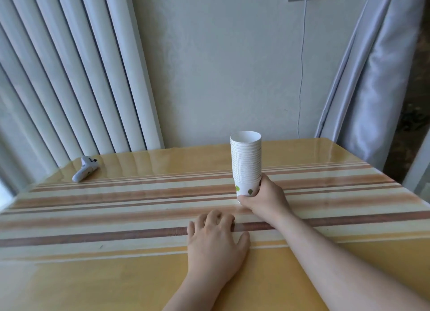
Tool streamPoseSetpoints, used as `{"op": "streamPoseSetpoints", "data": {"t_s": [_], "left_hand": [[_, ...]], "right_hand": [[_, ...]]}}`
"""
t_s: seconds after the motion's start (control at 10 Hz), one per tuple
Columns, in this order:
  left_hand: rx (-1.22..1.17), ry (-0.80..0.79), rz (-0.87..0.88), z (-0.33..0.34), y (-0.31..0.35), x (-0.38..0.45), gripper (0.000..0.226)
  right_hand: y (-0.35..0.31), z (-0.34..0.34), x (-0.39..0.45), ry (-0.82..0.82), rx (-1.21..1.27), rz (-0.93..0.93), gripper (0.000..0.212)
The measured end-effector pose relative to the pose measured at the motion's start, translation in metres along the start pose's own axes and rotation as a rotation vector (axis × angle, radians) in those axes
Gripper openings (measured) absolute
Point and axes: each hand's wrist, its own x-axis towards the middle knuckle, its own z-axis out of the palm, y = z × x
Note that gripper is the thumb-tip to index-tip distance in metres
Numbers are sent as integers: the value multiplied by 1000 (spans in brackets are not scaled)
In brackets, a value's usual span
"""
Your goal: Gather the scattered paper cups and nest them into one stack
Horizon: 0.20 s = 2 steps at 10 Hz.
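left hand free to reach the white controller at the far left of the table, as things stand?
Probably yes. The left hand lies flat and empty on the table, and nothing stands between it and the white controller. It is a long stretch, though. The right hand holds the cup stack off to the right.

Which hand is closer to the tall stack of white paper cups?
The right hand: it grips the bottom of the tall stack of white paper cups. The left hand lies flat on the striped table, nearer the person, not touching the stack.
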Motion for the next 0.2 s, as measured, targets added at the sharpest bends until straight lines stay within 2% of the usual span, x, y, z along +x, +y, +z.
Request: {"op": "streamPoseSetpoints", "data": {"t_s": [0.2], "left_hand": [[52, -207, -10, -12, 6, 1, 51]], "right_hand": [[8, -12, -12, -134, -148, -56, 48]]}}
